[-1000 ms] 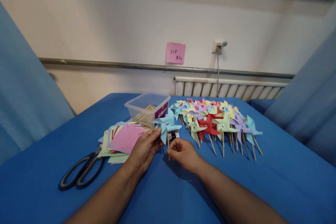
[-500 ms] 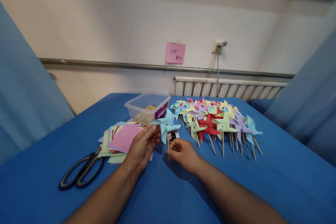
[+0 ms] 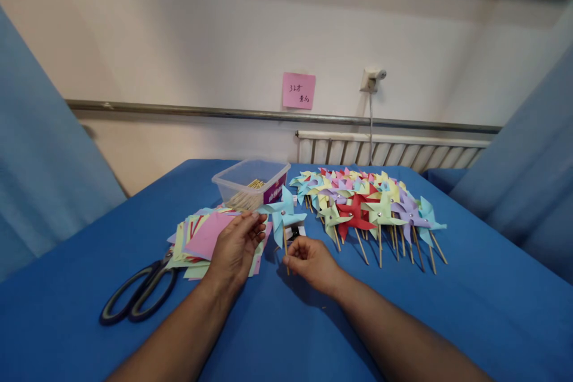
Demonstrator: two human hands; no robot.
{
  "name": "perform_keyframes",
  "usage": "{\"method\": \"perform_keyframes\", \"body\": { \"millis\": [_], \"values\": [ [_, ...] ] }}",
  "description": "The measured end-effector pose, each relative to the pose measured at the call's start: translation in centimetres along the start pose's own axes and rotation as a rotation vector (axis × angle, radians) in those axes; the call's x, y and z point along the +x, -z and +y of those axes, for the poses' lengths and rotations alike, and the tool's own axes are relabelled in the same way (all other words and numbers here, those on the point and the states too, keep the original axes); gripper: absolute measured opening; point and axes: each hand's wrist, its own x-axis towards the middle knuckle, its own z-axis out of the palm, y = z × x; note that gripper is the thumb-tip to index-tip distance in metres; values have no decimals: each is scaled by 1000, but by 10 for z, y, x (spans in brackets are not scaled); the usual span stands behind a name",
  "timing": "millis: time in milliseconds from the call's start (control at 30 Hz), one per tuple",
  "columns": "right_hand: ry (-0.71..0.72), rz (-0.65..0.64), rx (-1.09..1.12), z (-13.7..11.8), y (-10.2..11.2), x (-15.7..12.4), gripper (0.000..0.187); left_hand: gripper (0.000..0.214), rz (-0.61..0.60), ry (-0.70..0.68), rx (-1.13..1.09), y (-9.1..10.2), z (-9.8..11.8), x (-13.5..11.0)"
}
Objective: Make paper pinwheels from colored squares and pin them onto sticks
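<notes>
Two bare hands meet over a smooth blue cloth (image 3: 286, 334). From where I stand, the right hand (image 3: 313, 262) is the nearer, thumb and finger pinched on the slim wooden stick (image 3: 285, 242) of a light-blue paper pinwheel (image 3: 283, 215). The stick runs close to upright, tipped slightly left, so the vanes sit above the pinch and a touch to its left. The left hand (image 3: 235, 245) is closer to those vanes, its fingers loosely curled and parted just by the leftmost one; I can't tell whether it touches. Past it lie pink, green and yellow paper sheets (image 3: 208, 236), then a clear plastic tub (image 3: 274, 191), with many-coloured paper pinwheels (image 3: 358, 209) off to the right.
</notes>
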Motion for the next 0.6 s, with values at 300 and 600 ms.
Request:
{"method": "perform_keyframes", "body": {
  "millis": [300, 600],
  "values": [
    [-5, -19, -1, 3, 1, 1, 14, 17, 10, -19, -1, 2, -1, 1],
    [-4, -14, -36, 3, 1, 1, 12, 8, 60, 14, -39, 1, -1, 5]
  ]
}}
